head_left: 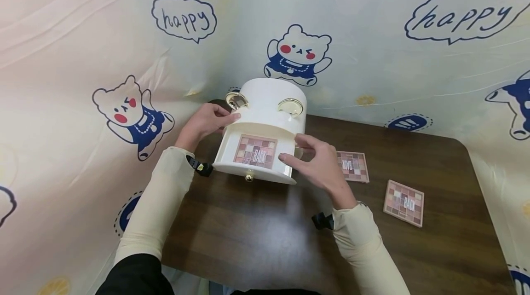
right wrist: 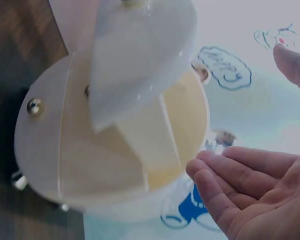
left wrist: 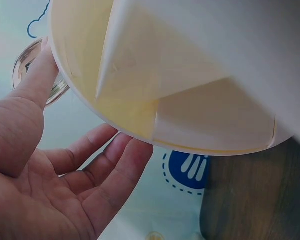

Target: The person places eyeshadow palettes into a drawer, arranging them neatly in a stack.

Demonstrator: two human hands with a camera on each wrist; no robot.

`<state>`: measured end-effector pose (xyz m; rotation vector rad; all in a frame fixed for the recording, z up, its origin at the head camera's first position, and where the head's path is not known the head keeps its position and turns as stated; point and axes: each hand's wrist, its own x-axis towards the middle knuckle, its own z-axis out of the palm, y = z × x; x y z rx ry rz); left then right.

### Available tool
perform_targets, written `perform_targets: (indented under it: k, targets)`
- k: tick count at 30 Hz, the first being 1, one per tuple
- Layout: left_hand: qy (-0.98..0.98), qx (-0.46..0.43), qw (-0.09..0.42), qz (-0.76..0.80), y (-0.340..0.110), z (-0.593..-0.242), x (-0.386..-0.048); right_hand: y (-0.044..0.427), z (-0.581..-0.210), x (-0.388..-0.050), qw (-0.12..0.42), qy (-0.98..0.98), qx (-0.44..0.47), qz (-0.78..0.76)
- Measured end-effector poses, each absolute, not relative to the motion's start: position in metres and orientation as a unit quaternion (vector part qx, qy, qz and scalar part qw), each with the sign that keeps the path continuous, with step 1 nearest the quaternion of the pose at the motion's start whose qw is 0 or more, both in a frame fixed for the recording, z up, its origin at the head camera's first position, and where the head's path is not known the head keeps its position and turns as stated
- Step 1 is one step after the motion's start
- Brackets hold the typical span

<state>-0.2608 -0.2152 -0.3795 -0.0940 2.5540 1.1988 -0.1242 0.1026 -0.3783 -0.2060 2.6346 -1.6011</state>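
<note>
A rounded white storage box [head_left: 267,113] with gold ear-like fittings stands on the table. Its drawer [head_left: 232,170] is pulled out at the front and has a gold knob. Inside lies a pink eyeshadow palette [head_left: 255,150] marked BACK. My left hand [head_left: 207,122] holds the box's left side, thumb near the gold ear; the left wrist view shows its fingertips [left wrist: 140,147] against the rim. At the drawer's right side, my right hand [head_left: 320,164] has its thumb above the drawer. Its relaxed fingers [right wrist: 245,177] reach the box's edge; whether they touch, I cannot tell.
Two more eyeshadow palettes lie on the dark wooden table, one palette [head_left: 357,167] just behind my right hand and another palette [head_left: 405,203] farther right. A printed cloth [head_left: 364,65] with bears hangs close behind the table and along its left side.
</note>
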Motion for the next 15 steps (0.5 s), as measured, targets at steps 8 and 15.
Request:
perform_targets:
  k: [8,15]
  targets:
    - [0.897,-0.028,0.156,0.413,-0.217,-0.380,-0.262,0.131,-0.393,-0.115,-0.002,0.847,-0.027,-0.531]
    - [0.896,-0.031,0.160,0.412,-0.217,-0.380,-0.262,0.150,-0.410,-0.111,-0.013,0.840,-0.005,-0.542]
